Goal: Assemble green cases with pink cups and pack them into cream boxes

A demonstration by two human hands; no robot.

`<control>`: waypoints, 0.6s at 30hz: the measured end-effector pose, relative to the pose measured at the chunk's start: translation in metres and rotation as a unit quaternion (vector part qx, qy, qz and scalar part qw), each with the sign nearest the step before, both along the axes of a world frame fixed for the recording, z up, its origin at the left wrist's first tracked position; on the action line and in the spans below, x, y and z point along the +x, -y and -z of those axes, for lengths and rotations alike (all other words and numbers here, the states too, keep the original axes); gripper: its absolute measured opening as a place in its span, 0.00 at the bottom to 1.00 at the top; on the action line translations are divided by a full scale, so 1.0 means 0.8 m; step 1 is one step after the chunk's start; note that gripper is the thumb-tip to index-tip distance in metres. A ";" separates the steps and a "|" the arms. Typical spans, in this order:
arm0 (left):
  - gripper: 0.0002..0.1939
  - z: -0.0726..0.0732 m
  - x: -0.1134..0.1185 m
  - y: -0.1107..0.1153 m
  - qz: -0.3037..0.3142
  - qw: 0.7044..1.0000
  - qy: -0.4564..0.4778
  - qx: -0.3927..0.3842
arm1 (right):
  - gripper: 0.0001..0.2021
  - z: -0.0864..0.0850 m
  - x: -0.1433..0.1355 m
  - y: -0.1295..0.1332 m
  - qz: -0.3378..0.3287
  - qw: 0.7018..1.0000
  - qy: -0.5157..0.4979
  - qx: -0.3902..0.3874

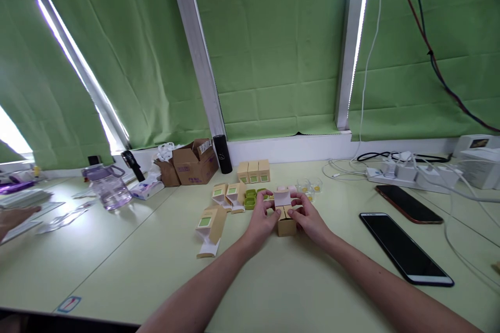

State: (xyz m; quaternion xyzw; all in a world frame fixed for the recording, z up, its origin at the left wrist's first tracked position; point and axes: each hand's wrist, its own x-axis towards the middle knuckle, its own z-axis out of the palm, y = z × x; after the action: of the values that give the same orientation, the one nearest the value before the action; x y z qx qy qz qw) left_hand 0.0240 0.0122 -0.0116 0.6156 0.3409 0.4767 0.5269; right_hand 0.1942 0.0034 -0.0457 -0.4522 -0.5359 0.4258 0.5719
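Observation:
Between my two hands a small tan box (286,227) stands on the table, its pale lid flap (282,198) raised. My left hand (264,215) holds its left side, thumb on the top edge. From the right, my right hand (308,216) grips the same box, its thumb also at the top. Green cases (250,199) lie just left of my left hand. Behind the box are small clear round containers (314,185) with yellow inside. Opened tan cartons (236,195) are to the left, and one more opened carton (211,226) lies nearer.
Three upright tan boxes (253,171) stand behind. Further left are a cardboard box (195,162), a black cylinder (222,154) and a water bottle (107,187). Two phones (406,247) and a power strip (410,179) lie right. Another person's hand (15,217) is at far left.

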 end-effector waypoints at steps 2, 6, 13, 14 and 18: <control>0.29 -0.001 0.000 0.001 0.003 1.000 -0.005 -0.001 | 0.23 -0.001 0.000 0.001 -0.003 1.000 -0.002 0.000; 0.26 0.001 -0.001 0.000 0.001 1.000 -0.011 0.005 | 0.22 -0.004 0.000 0.002 0.002 1.000 0.000 0.003; 0.19 0.004 -0.002 -0.003 -0.010 0.999 -0.018 0.028 | 0.20 -0.004 0.000 0.003 0.021 0.999 0.029 0.031; 0.17 0.004 -0.002 -0.002 -0.014 0.999 -0.021 0.036 | 0.20 -0.005 0.000 0.003 0.023 0.999 0.031 0.035; 0.12 0.002 0.000 -0.003 -0.029 0.998 -0.027 0.055 | 0.20 -0.006 0.000 0.004 0.020 0.998 0.037 0.041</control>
State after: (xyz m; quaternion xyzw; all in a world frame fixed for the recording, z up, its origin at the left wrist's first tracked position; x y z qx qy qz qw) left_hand 0.0239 0.0143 -0.0128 0.6465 0.3457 0.4929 0.4686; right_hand 0.1943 0.0002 -0.0407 -0.4543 -0.5647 0.3752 0.5779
